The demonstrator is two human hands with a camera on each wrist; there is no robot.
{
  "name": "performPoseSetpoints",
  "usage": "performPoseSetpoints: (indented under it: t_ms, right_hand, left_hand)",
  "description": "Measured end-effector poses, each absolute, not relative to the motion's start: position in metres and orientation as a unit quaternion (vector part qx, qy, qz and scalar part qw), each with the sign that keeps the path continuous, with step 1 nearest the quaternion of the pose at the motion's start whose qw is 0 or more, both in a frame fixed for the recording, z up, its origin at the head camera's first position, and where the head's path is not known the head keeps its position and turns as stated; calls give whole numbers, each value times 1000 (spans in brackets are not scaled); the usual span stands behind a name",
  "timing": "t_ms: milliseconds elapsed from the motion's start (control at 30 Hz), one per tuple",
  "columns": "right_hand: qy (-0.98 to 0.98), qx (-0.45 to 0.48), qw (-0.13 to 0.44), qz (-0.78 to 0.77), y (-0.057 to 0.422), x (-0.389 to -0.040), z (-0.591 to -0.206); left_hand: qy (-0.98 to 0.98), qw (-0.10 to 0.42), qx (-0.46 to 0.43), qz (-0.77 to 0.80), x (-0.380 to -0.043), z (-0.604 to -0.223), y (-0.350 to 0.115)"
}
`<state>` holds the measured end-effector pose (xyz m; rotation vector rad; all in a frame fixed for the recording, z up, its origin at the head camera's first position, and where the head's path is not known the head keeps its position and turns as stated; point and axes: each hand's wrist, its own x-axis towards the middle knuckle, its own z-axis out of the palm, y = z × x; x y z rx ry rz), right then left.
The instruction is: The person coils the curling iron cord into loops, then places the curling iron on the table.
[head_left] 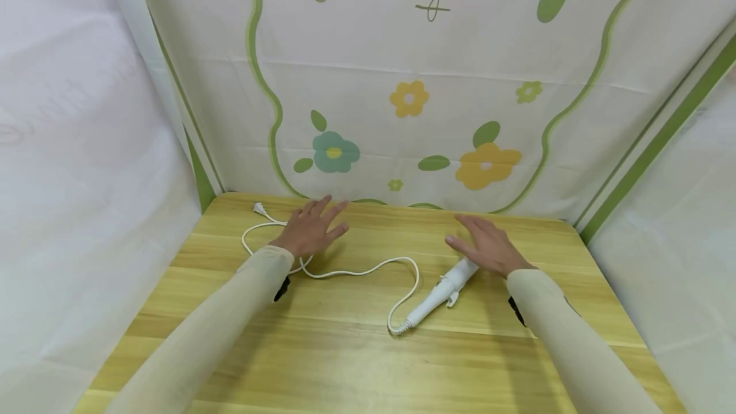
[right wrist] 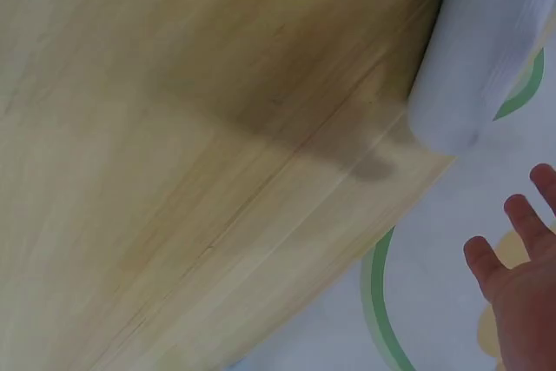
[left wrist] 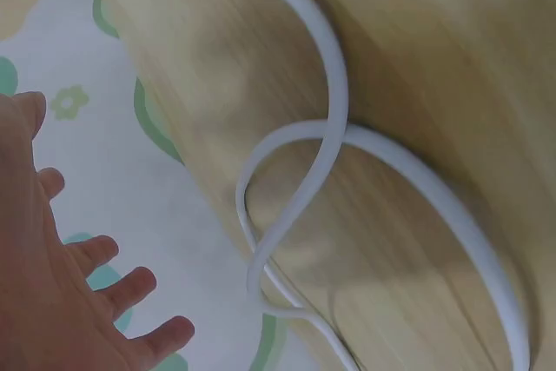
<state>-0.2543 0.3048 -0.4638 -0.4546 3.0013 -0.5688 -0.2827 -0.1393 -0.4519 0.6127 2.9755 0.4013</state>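
A white corded wand that looks like a curling iron [head_left: 431,301] lies slantwise on the wooden table. Its far end is partly hidden under my right hand [head_left: 487,248], which hovers above it with fingers spread. In the right wrist view the rounded white end [right wrist: 482,58] lies apart from the fingers [right wrist: 486,262]. The white cord [head_left: 353,273] winds left in loops to a two-prong plug [head_left: 259,209]. Over those loops my left hand [head_left: 310,230] is held with fingers stretched out and nothing in it. The left wrist view shows the crossing cord [left wrist: 334,76] beside that hand [left wrist: 65,275].
The wooden table [head_left: 345,363] ends at the back against a hanging white cloth [head_left: 356,107] printed with flowers. More white cloth hangs on the left [head_left: 86,177] and on the right [head_left: 673,229].
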Motion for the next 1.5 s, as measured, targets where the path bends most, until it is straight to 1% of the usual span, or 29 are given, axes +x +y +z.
performPoseSetpoints:
  t_ms: [167,567,767,967,1267,1500]
  right_hand:
    - [967,-154,47,-198,307,-249,-467]
    - [964,-176,65,-190,316,-243,-478]
    - [962,-183,63,-192,320,-240,-482]
    - [958,-199,61,-196,321,-237,-486]
    - [954,-220,62,-193,317,-234,-488]
    - [955,-228,61,-182,314,-230,-491]
  left_hand:
    - [962,44,224,148,-279,-458,-138]
    - [943,56,279,173,-263,-465,-131]
    - [935,67,298,182,-256,-468,-129]
    - [928,89,306,193,-252,-474,-128]
    - [922,82,329,187,-243,-481,-123]
    - [917,87,348,173,-236,-481,-113]
